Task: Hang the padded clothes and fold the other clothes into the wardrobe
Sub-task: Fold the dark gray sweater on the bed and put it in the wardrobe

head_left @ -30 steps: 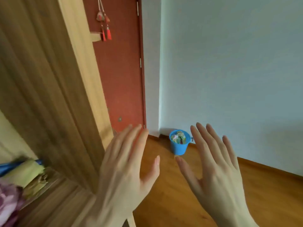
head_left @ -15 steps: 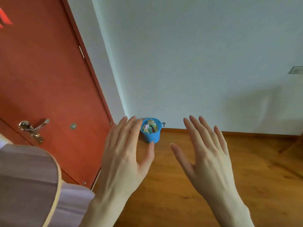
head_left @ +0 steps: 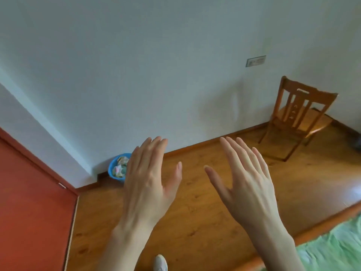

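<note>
My left hand [head_left: 146, 180] is raised in front of me with straight fingers and holds nothing. Beside it, my right hand [head_left: 246, 182] is also raised, fingers spread and empty. Both hover above the wooden floor [head_left: 195, 222]. No clothes and no wardrobe are in view. A green bed cover [head_left: 330, 249] shows at the lower right corner.
A red door [head_left: 29, 202] stands at the left. A blue bin [head_left: 117, 170] with crumpled paper sits in the corner by the white wall [head_left: 156, 75]. A wooden chair [head_left: 297, 118] stands at the far right. My white shoe [head_left: 160, 263] shows at the bottom.
The view has swung right, away from the wardrobe and door towards the chair and bed. Both hands stayed raised and empty.
</note>
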The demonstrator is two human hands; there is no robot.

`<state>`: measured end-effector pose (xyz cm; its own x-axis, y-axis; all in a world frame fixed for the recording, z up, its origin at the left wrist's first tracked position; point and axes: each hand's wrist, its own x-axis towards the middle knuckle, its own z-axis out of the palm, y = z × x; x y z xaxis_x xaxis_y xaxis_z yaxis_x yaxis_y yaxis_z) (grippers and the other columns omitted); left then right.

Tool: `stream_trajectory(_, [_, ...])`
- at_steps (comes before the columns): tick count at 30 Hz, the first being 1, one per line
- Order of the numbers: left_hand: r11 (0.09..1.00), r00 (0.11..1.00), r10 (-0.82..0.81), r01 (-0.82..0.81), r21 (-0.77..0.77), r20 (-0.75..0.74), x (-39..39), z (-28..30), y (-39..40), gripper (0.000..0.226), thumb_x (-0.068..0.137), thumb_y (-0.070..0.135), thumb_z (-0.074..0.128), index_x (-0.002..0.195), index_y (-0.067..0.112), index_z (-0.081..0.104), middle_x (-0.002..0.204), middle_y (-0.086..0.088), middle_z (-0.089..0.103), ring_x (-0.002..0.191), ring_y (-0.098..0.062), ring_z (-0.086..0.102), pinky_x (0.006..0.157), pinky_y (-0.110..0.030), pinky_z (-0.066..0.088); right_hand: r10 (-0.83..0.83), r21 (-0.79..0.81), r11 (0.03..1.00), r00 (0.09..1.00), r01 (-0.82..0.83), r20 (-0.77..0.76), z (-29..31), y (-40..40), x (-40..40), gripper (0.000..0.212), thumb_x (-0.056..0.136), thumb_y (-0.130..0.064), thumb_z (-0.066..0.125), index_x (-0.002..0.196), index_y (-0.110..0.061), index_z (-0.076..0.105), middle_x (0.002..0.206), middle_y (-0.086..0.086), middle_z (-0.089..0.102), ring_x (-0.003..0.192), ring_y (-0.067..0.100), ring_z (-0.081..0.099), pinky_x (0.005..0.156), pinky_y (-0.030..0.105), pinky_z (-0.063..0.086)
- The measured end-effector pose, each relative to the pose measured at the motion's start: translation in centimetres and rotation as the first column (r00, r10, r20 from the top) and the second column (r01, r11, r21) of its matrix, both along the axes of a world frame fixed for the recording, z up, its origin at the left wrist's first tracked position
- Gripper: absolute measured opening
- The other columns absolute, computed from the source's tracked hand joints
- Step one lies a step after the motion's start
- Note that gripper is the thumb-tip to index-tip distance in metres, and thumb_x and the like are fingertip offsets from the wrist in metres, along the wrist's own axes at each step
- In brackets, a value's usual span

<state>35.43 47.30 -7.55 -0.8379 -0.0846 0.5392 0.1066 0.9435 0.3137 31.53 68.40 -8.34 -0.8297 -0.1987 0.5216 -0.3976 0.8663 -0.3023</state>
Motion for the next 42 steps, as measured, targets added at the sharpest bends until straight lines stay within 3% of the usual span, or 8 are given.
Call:
stream_trajectory(6, [0.967,0.971,-0.236,0.237,0.089,-0.026,-9.4,-1.1,-1.2,0.057,0.105,0.052,0.047,0.152,0.02,0.047,0.157,0.002,0.049,0.151,-0.013,0.038,0.118,-0.048,0.044,-0.251,-0.007,0.968,0.968,0.251,-0.004,-0.3,-0.3,-4.9,0.073,0.098,-0.066,0.05,0.154,-0.019,0.048,0.156,0.002,0.052,0.148,0.024,0.045,0.123,0.048,0.03])
stream_trajectory(14, [0.901,0.906,-0.422,0.424,0.091,-0.035,-22.6,-2.0,-6.7,0.064,0.105,0.064,0.035,0.15,0.02,0.05,0.154,-0.001,0.054,0.145,-0.02,0.047,0.117,-0.041,0.042,-0.495,0.014,0.869,0.869,0.495,0.008,-0.5,-5.0,-13.3,0.073,0.098,-0.068,0.046,0.154,-0.021,0.048,0.158,0.002,0.049,0.15,0.024,0.042,0.124,0.049,0.03])
stream_trajectory(21, [0.816,0.822,-0.565,0.569,0.104,-0.066,-31.4,-2.6,-6.8,0.064,0.104,0.062,0.041,0.149,0.018,0.053,0.153,-0.004,0.056,0.144,-0.024,0.049,0.112,-0.05,0.05,-0.646,0.089,0.763,0.762,0.64,0.056,-0.1,-5.2,-16.6,0.074,0.1,-0.07,0.037,0.158,-0.023,0.04,0.162,-0.001,0.043,0.155,0.019,0.033,0.126,0.049,0.029])
stream_trajectory(31, [0.636,0.648,-0.762,0.751,0.179,-0.011,-38.9,-5.4,4.6,0.061,0.1,0.063,0.046,0.151,0.031,0.051,0.156,0.005,0.052,0.144,-0.019,0.048,0.112,-0.049,0.048,-0.806,-0.004,0.589,0.588,0.808,0.073,-1.3,1.2,-20.0,0.07,0.101,-0.063,0.047,0.156,-0.022,0.043,0.161,-0.002,0.045,0.154,0.014,0.033,0.126,0.044,0.028])
stream_trajectory(37, [0.537,0.542,-0.84,0.833,0.133,-0.003,-45.0,-5.4,15.2,0.061,0.099,0.066,0.043,0.151,0.033,0.05,0.157,0.008,0.051,0.146,-0.018,0.045,0.116,-0.049,0.043,-0.856,-0.061,0.51,0.514,0.858,0.064,-1.0,9.0,-23.7,0.071,0.102,-0.068,0.039,0.159,-0.026,0.038,0.164,-0.007,0.041,0.156,0.009,0.026,0.129,0.034,0.016])
stream_trajectory(42, [0.462,0.465,-0.885,0.884,0.068,-0.024,-50.7,-3.3,26.4,0.063,0.098,0.066,0.044,0.148,0.029,0.054,0.154,0.004,0.055,0.143,-0.023,0.05,0.115,-0.052,0.042,-0.897,-0.089,0.439,0.441,0.894,0.011,0.9,17.8,-27.3,0.07,0.102,-0.068,0.041,0.157,-0.024,0.043,0.161,-0.005,0.045,0.154,0.011,0.032,0.127,0.02,0.005])
